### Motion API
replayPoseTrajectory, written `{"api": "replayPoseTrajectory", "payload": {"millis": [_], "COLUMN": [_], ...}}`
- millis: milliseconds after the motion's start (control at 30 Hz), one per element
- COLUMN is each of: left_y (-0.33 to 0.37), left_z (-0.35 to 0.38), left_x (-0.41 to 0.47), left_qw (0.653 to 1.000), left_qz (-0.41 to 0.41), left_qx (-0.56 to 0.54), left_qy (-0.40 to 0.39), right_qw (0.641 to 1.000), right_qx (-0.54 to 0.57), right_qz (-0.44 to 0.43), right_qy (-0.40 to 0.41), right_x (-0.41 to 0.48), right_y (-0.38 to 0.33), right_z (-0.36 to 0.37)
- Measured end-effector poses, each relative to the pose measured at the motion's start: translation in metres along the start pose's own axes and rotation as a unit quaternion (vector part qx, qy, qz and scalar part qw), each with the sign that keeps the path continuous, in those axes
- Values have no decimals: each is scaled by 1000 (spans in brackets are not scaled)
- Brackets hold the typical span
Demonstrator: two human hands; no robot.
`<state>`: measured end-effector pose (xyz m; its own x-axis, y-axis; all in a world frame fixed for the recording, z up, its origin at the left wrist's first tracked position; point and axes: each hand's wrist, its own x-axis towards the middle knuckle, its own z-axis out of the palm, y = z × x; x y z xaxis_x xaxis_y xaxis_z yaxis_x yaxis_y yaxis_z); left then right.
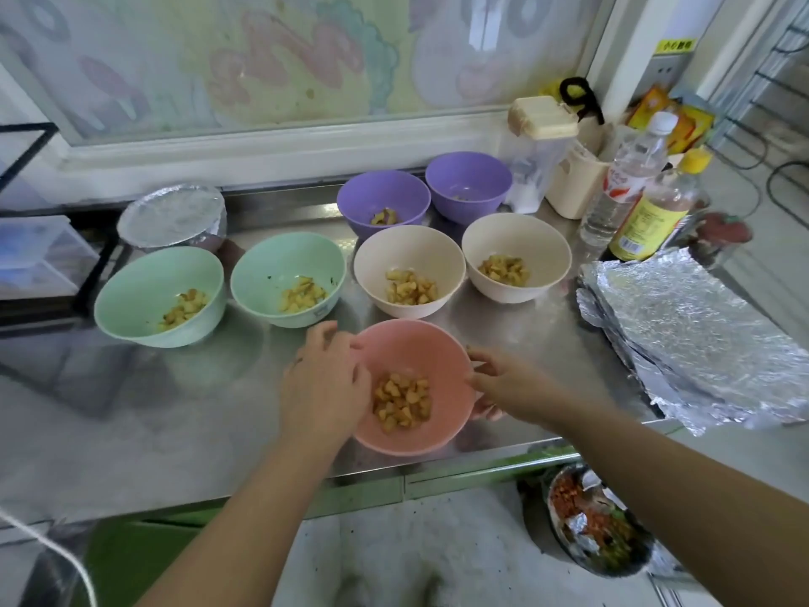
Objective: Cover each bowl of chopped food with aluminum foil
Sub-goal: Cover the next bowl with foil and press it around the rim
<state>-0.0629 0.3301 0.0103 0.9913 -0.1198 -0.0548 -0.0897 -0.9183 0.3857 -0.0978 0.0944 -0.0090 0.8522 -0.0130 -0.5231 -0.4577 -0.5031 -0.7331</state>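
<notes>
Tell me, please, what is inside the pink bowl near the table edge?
Chopped yellow-brown food lies at the bottom of the pink bowl. The left hand, gripping the rim, hides part of its left inner wall.

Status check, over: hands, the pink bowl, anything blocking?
Uncovered pink bowl, left hand and right hand gripping its rim. The foil sheets stacked at right, untouched. One foil-covered bowl back left. Nothing blocking.

Yellow-brown food (400, 403) in pink bowl (416, 343); behind it cream bowls (409, 251), purple bowls (381, 190); left, mint-green bowls (284, 260); right, crinkled silver foil (683, 326).
</notes>
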Motion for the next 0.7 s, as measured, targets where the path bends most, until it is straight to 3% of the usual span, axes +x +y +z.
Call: {"api": "replayPoseTrajectory", "payload": {"millis": [100, 233, 333, 533, 700], "left_y": [33, 74, 104, 153, 179], "left_z": [1, 19, 41, 79, 97], "left_x": [3, 7, 10, 21, 27], "left_qw": [994, 978, 960, 944, 943], "left_qz": [90, 182, 235, 294, 282], "left_qx": [-46, -95, -139, -100, -68], "left_qy": [38, -31, -56, -112, -164], "right_qw": [995, 956, 923, 876, 883], "right_qx": [-46, -131, -182, -238, -265], "right_qz": [-6, 2, 62, 117, 169], "right_qy": [89, 262, 333, 402, 349], "right_x": [-2, -12, -24, -42, -42], "right_y": [17, 60, 95, 142, 158], "right_z": [-25, -76, -110, -147, -156]}}
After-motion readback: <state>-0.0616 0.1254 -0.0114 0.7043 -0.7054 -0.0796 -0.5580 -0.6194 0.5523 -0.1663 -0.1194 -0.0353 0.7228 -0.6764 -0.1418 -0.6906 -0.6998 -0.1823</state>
